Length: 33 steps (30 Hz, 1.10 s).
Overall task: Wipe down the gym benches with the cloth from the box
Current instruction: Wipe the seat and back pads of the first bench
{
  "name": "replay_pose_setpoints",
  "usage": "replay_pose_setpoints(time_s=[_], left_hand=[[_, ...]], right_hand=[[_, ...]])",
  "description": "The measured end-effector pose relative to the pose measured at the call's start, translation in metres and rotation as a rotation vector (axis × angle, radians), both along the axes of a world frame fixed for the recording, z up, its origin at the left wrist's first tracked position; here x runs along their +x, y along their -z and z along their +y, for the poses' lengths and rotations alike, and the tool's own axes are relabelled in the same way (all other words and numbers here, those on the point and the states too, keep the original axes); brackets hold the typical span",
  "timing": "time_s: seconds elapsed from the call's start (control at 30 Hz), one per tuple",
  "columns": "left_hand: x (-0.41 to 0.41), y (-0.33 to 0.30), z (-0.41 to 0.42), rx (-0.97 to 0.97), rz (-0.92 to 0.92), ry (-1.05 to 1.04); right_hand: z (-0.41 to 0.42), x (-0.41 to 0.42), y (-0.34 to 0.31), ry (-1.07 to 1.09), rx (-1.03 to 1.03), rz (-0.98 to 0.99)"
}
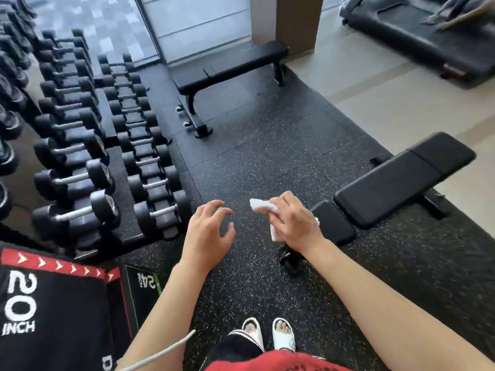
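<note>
My right hand grips a crumpled white cloth in the air above the speckled floor. It hovers just left of the near black bench, whose small seat pad lies right beside my knuckles. My left hand floats empty to the left of the cloth, fingers spread and loosely bent. A second black bench stands farther off, near the window. The black plyo box marked "20 INCH" sits at the bottom left.
A long rack of black dumbbells fills the left side. A treadmill stands at the top right on pale floor, beside a brown pillar. My feet in white slippers stand on the rubber mat between the benches.
</note>
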<state>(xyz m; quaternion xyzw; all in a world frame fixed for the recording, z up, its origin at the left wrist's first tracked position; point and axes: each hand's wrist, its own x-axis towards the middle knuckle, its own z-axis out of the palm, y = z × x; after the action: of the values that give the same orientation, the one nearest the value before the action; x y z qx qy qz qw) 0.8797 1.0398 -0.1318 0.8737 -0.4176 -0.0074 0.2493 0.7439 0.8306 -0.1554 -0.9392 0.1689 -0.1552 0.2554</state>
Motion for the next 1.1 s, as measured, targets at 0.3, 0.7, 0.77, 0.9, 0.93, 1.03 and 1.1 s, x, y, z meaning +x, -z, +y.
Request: replay_pose_setpoints(time_s=[0.3, 0.7, 0.77, 0.9, 0.93, 1.03, 1.1], left_hand=[[-0.005, 0.01, -0.087, -0.007, 0.067, 0.228], [-0.037, 0.006, -0.172, -0.057, 0.087, 0.456], [-0.041, 0.007, -0.184, -0.056, 0.082, 0.457], [-0.05, 0.016, -0.211, -0.043, 0.083, 0.409], [-0.053, 0.02, -0.219, -0.042, 0.083, 0.391], [-0.063, 0.033, -0.242, -0.028, 0.079, 0.323], [-0.072, 0.041, -0.257, -0.005, 0.08, 0.258]], right_hand=[[-0.039, -0.062, 0.002, 0.287, -0.028, 0.058], [-0.079, -0.128, -0.008, 0.544, -0.066, 0.043], [-0.093, -0.131, -0.008, 0.545, -0.065, 0.038], [-0.129, -0.137, 0.0, 0.519, -0.053, 0.054], [-0.14, -0.138, 0.003, 0.505, -0.052, 0.062], [-0.178, -0.144, 0.018, 0.435, -0.047, 0.073], [-0.206, -0.146, 0.029, 0.375, -0.028, 0.083]])
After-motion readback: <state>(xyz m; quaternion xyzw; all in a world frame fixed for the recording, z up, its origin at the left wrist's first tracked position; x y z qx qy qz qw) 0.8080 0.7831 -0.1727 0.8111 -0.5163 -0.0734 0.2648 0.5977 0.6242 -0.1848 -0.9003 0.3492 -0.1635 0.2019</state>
